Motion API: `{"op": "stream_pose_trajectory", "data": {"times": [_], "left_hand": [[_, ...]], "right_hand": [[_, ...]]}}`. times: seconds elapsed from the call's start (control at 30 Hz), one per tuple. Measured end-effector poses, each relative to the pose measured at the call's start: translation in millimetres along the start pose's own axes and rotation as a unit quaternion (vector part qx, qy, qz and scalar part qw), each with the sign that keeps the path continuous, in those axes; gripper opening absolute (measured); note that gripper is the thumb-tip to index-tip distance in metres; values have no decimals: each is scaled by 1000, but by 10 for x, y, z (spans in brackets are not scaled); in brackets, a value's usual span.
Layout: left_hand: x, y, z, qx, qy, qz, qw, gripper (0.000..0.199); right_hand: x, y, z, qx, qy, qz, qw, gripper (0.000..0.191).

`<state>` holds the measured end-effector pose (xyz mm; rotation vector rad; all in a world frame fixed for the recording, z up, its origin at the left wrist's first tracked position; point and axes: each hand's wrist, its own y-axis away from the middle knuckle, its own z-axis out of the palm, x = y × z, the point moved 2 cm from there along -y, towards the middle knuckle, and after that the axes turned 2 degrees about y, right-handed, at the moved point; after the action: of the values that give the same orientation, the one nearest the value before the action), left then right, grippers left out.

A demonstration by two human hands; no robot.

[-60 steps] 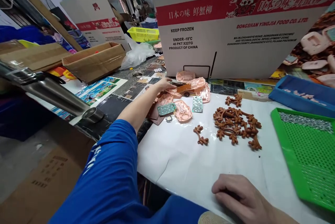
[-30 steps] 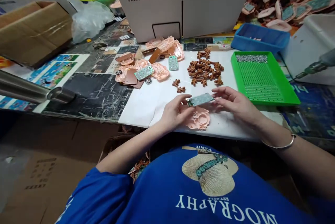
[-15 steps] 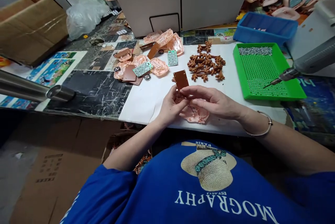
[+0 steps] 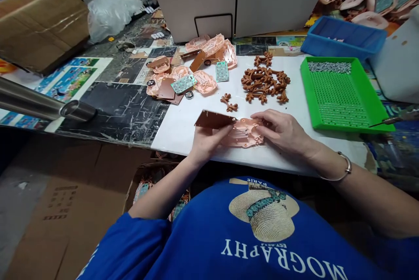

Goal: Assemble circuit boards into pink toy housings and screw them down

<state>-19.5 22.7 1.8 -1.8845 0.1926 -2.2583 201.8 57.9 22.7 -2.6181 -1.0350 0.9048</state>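
My left hand [image 4: 209, 140] is closed on a brown circuit board [image 4: 214, 119], tilted over to the left, with thin wires near its right edge. Beneath and beside it, a pink plastic shell [image 4: 244, 134] lies open side up on the white work surface, with wires inside. My right hand [image 4: 283, 131] grips that shell's right edge between thumb and fingers. Just beyond the hands is one brown branched plastic piece [image 4: 229, 102]. A pile of similar brown pieces [image 4: 263, 81] sits farther back.
Pink shells [image 4: 206, 83] and green-edged circuit boards [image 4: 183, 84] are heaped at back left. A green tray [image 4: 312, 114] of screws stands right, with a driver bit [image 4: 386, 121] over it. Behind are a blue bin [image 4: 342, 42] and a large carton [image 4: 275, 1]. A metal tube [image 4: 32, 99] juts in from the left.
The board has swung from upright to tilted left in my left hand. My right hand has left the board and taken the shell's right edge. The view has shifted slightly.
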Motion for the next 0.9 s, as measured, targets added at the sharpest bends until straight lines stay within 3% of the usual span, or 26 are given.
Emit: {"op": "stream_pose_trajectory", "data": {"times": [0.13, 0.23, 0.33, 0.47, 0.6, 0.7, 0.8, 0.9], "left_hand": [[162, 189, -142, -60, -179, 172, 967, 9], [191, 350, -202, -116, -261, 248, 926, 13], [139, 456, -209, -173, -280, 241, 913, 20], [83, 486, -183, -181, -282, 231, 913, 20], [64, 483, -173, -176, -282, 251, 909, 21], [56, 483, -164, -181, -305, 267, 896, 24], [83, 430, -118, -178, -359, 275, 874, 25], [154, 306, -32, -158, -388, 270, 867, 24]], "right_hand": [[-146, 134, -94, 19, 3, -20, 1000, 26], [-201, 234, -106, -63, -13, -12, 998, 21], [-196, 194, -116, -117, -36, -20, 992, 21], [-174, -122, -42, -66, -41, -53, 996, 19], [-210, -463, 295, -190, 3, -139, 972, 27], [-243, -622, 460, -264, 41, -167, 949, 19], [-271, -692, 364, -242, 57, -131, 960, 15], [-324, -628, 40, -146, 48, -85, 984, 18]]}}
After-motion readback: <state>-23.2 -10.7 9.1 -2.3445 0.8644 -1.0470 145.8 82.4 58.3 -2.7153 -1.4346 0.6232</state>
